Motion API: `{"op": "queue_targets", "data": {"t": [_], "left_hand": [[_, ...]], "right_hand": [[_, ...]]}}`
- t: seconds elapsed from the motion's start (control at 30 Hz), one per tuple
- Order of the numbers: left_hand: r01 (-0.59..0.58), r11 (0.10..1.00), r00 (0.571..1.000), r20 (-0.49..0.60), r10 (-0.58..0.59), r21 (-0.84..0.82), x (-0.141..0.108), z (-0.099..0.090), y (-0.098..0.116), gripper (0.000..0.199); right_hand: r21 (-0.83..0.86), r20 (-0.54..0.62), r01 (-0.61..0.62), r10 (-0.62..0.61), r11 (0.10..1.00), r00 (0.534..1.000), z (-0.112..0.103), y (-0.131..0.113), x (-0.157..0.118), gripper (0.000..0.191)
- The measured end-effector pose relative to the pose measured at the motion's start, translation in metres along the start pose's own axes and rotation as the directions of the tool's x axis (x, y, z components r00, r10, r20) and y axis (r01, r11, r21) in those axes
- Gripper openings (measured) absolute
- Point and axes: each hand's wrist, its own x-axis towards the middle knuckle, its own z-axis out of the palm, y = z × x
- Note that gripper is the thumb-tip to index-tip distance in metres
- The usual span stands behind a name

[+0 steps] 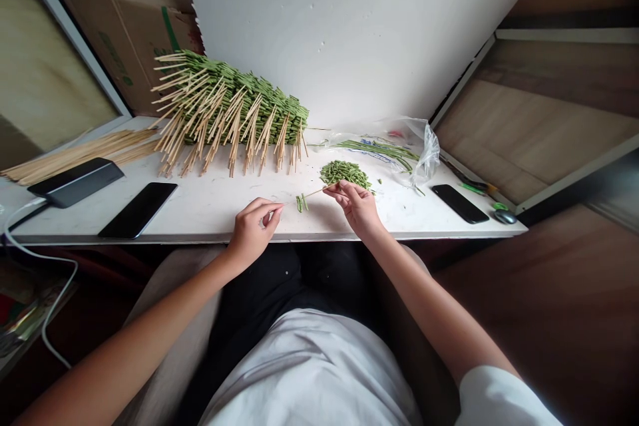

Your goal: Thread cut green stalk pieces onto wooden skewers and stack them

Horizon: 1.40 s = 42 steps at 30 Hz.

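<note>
A thin wooden skewer (314,192) spans the gap between my two hands, above the white tabletop. A few short green bean pieces (302,203) are threaded crosswise on it. My left hand (255,227) is closed in a pinch at the skewer's left end. My right hand (355,205) pinches the other end between thumb and fingers; whether a bean piece is also in that grip is hidden. Just behind my right hand lies a heap of cut green bean pieces (344,172).
A large stack of filled skewers (239,100) stands at back left, sticks jutting forward. Bare skewers (74,152) lie left, near a black device (74,183) and phone (138,210). A plastic bag (424,146) with long beans, another phone (459,204) and a mouse (505,216) are right.
</note>
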Motion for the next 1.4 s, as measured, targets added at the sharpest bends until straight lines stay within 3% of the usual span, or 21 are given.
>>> {"op": "queue_targets", "data": {"t": [0.43, 1.07, 1.2, 1.4], "left_hand": [[-0.065, 0.998, 0.998, 0.014, 0.065, -0.004, -0.001, 0.0, -0.004, 0.021], [-0.097, 0.994, 0.995, 0.021, 0.098, -0.04, -0.004, 0.002, 0.001, 0.022], [-0.11, 0.993, 0.994, 0.016, 0.111, -0.033, -0.002, 0.002, 0.007, 0.021], [-0.111, 0.994, 0.994, 0.015, 0.111, -0.023, -0.003, 0.004, 0.012, 0.021]], "right_hand": [[-0.173, 0.047, 0.098, -0.091, 0.98, 0.995, -0.004, -0.001, -0.005, 0.041], [-0.151, 0.065, 0.122, -0.113, 0.981, 0.991, 0.01, -0.003, -0.019, 0.041], [-0.187, 0.14, 0.107, -0.082, 0.977, 0.987, 0.019, 0.003, -0.027, 0.042], [-0.22, 0.158, 0.107, -0.073, 0.97, 0.985, 0.021, 0.02, -0.029, 0.04]]}}
